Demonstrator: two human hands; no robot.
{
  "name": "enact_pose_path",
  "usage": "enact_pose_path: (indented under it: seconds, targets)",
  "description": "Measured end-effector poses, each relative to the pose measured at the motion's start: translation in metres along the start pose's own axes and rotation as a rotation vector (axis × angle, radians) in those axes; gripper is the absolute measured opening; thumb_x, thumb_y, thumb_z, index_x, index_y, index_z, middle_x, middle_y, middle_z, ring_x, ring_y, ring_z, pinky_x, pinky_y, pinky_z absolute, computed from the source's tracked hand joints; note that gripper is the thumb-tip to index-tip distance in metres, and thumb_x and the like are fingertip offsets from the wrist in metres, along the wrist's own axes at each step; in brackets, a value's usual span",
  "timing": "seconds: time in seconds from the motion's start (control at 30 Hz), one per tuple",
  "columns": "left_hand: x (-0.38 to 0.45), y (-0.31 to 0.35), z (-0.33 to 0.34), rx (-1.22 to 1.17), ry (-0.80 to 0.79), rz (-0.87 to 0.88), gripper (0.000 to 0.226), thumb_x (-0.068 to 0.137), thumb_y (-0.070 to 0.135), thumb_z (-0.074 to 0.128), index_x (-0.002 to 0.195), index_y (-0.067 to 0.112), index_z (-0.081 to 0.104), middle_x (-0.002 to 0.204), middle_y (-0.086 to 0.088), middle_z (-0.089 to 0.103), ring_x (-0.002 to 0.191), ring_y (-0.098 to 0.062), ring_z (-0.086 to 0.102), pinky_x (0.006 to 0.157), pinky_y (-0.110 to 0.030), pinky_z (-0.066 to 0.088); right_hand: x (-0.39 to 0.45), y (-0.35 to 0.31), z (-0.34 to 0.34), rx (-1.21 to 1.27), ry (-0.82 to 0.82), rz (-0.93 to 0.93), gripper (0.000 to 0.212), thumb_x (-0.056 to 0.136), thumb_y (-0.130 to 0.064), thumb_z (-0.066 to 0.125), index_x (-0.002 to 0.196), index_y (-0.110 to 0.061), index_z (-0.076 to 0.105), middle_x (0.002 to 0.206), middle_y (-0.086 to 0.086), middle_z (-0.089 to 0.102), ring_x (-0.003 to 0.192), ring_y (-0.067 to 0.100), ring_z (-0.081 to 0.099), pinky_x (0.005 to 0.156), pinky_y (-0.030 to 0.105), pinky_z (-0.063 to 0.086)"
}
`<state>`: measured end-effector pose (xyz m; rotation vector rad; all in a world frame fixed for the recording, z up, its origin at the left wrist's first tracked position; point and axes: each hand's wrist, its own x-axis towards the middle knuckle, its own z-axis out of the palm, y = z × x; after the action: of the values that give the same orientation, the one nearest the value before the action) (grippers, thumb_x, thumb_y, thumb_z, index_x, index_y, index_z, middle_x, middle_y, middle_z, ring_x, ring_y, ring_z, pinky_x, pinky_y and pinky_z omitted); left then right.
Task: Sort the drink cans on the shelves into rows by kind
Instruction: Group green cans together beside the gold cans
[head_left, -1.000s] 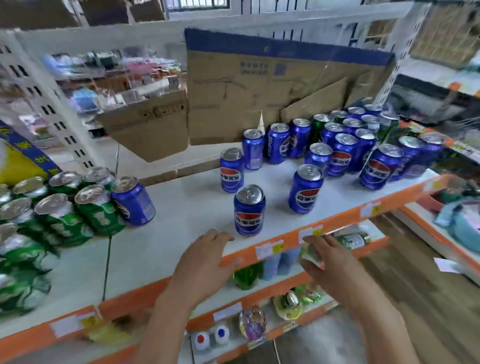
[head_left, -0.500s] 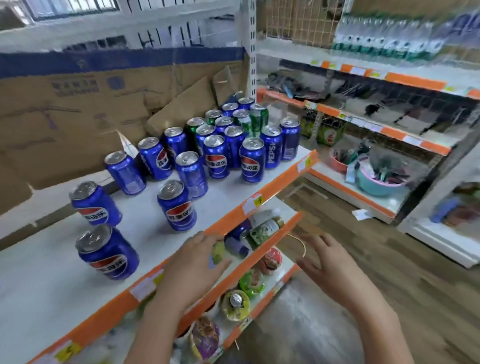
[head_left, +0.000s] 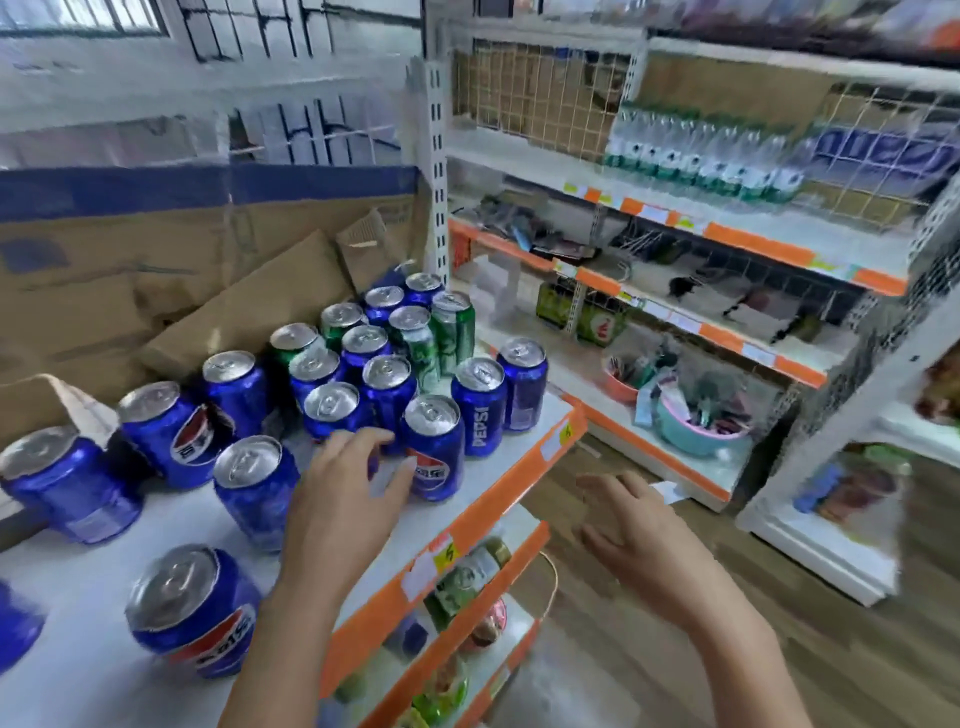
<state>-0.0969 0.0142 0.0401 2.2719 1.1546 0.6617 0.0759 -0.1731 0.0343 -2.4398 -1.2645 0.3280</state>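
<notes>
Several blue Pepsi cans stand scattered on the white shelf (head_left: 483, 483) with the orange front edge. One blue can (head_left: 435, 447) stands near the front edge, and a loose one (head_left: 195, 610) sits at the lower left. Green cans (head_left: 453, 330) stand mixed among blue ones in the cluster at the back right. My left hand (head_left: 345, 499) hovers over the shelf with relaxed fingers, its fingertips just left of the front blue can. It holds nothing. My right hand (head_left: 631, 530) hangs open in the aisle, right of the shelf edge.
Folded cardboard boxes (head_left: 171, 270) lean behind the cans. Lower shelves (head_left: 498, 582) under the can shelf hold bottles and packets. Across the wooden-floored aisle a second rack (head_left: 753, 244) carries water bottles, small goods and a teal bowl (head_left: 696, 431).
The view has swung right along the shelf, so the left-hand green cans are gone from sight. My left hand rose from the shelf edge toward the can cluster. My right hand stays open.
</notes>
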Motion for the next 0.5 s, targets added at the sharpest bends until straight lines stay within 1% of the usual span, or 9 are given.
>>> enact_pose_path:
  seconds: [0.1,0.17,0.23,0.3,0.37,0.43,0.5]
  targets:
    - [0.045,0.004,0.0,-0.011,0.086,0.012,0.03,0.086,0.035,0.062,0.111,0.02,0.061,0.108,0.0,0.059,0.1,-0.023,0.055,0.083,-0.037,0.047,0.06,-0.011,-0.019,0.006,0.038,-0.067,0.049,0.091,-0.03,0.056,0.137,-0.025,0.039,0.131,-0.005,0.041,0.122,0.015,0.043,0.088,0.02,0.033]
    - [0.077,0.009,-0.002,0.01,0.144,0.007,0.03,0.085,0.034,0.063,0.111,0.019,0.062,0.107,-0.003,0.06,0.102,-0.026,0.055,0.085,-0.038,0.046,0.098,-0.022,-0.03,-0.03,0.069,-0.174,0.049,0.091,-0.031,0.056,0.137,-0.024,0.04,0.13,-0.004,0.044,0.119,0.017,0.045,0.088,0.021,0.035]
    - [0.108,0.016,-0.003,0.044,0.147,-0.006,0.035,0.086,0.037,0.062,0.116,0.02,0.059,0.11,-0.003,0.06,0.105,-0.025,0.054,0.086,-0.039,0.045,0.131,-0.036,-0.043,-0.054,0.074,-0.256,0.048,0.091,-0.031,0.056,0.137,-0.023,0.04,0.131,-0.003,0.044,0.118,0.017,0.045,0.088,0.023,0.036]
    - [0.135,0.023,-0.001,0.089,0.091,-0.025,0.042,0.087,0.04,0.059,0.124,0.02,0.055,0.117,-0.004,0.057,0.111,-0.025,0.052,0.09,-0.04,0.043,0.163,-0.049,-0.057,-0.05,0.059,-0.321,0.048,0.092,-0.029,0.055,0.137,-0.022,0.04,0.132,-0.002,0.043,0.118,0.018,0.044,0.089,0.024,0.035]
    - [0.157,0.029,0.004,0.153,0.009,-0.033,0.048,0.089,0.041,0.056,0.131,0.019,0.047,0.124,-0.007,0.051,0.117,-0.027,0.047,0.093,-0.04,0.041,0.196,-0.059,-0.066,-0.051,0.044,-0.384,0.051,0.09,-0.026,0.058,0.137,-0.018,0.04,0.133,0.002,0.043,0.118,0.021,0.047,0.092,0.029,0.04]
    - [0.177,0.032,0.014,0.224,-0.077,-0.03,0.053,0.091,0.04,0.053,0.137,0.017,0.04,0.132,-0.009,0.044,0.123,-0.029,0.042,0.095,-0.039,0.037,0.231,-0.065,-0.067,-0.082,-0.018,-0.399,0.055,0.089,-0.024,0.061,0.138,-0.015,0.039,0.134,0.006,0.043,0.119,0.024,0.048,0.095,0.034,0.042]
    - [0.192,0.033,0.025,0.318,-0.163,-0.026,0.059,0.09,0.042,0.055,0.139,0.015,0.036,0.137,-0.01,0.04,0.125,-0.031,0.04,0.097,-0.038,0.035,0.268,-0.068,-0.059,-0.137,-0.098,-0.397,0.059,0.086,-0.029,0.064,0.136,-0.011,0.04,0.134,0.011,0.043,0.118,0.027,0.047,0.096,0.035,0.042]
